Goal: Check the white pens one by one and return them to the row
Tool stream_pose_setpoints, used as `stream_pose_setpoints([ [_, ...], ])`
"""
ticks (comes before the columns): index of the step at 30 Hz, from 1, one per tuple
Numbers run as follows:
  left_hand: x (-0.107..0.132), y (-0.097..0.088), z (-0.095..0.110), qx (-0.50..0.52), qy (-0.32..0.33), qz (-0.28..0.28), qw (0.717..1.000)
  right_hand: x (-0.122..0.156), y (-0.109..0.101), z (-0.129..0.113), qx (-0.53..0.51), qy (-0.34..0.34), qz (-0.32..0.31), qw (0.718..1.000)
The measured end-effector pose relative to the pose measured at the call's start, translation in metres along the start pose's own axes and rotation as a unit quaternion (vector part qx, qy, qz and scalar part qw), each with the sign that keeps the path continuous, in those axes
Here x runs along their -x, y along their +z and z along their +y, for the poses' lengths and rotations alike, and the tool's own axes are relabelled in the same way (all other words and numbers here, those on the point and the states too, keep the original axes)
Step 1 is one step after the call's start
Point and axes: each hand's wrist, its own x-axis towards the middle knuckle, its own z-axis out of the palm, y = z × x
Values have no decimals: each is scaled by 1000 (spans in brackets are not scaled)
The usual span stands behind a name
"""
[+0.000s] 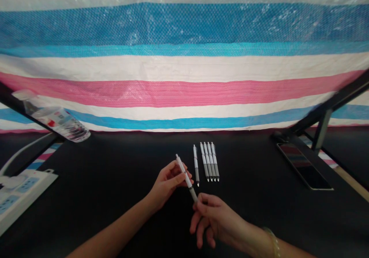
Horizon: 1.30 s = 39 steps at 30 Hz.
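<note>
A white pen with a grey grip (188, 180) is held aslant above the black table. My left hand (170, 181) pinches its white barrel between thumb and fingers. At the pen's lower end, my right hand (217, 215) grips the tip between thumb and forefinger, hiding the point; its other fingers hang loosely curled. Just beyond the hands, a single matching pen (196, 165) lies on the table. To its right is a close row of several like pens (210, 162), all with their grey ends toward me.
The black table (115, 173) carries a smartphone (304, 166) at the right and a white power strip (27, 191) with a plugged-in cable at the left. A clear plastic bottle (62, 121) lies tilted at the back left. Striped plastic sheeting (184, 93) hangs behind, between black metal bars (323, 116).
</note>
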Motion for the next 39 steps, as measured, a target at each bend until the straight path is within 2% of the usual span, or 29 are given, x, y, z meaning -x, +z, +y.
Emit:
stream_pose_setpoints([
  [4,0,0,0,-2,3,2,1000,0,1,-1,-24,0,-2,1000],
  [10,0,0,-1,-2,2,-14,1000,0,2,-2,-3,2,-7,1000],
  [15,0,1,-1,-7,1,1,1000,1,3,-3,-9,1,-6,1000],
  [20,0,0,-2,-2,4,-3,1000,0,3,-3,18,-12,15,1000],
  [24,-2,-1,-3,-3,5,-1,1000,0,3,-5,-8,-7,13,1000],
  [29,-1,0,-3,3,5,-13,1000,0,5,-4,17,-18,8,1000],
  [34,-1,1,-4,27,4,-38,999,-2,1,0,12,16,19,1000],
  [39,0,-1,-5,3,14,-31,999,0,0,-4,-11,17,11,1000],
])
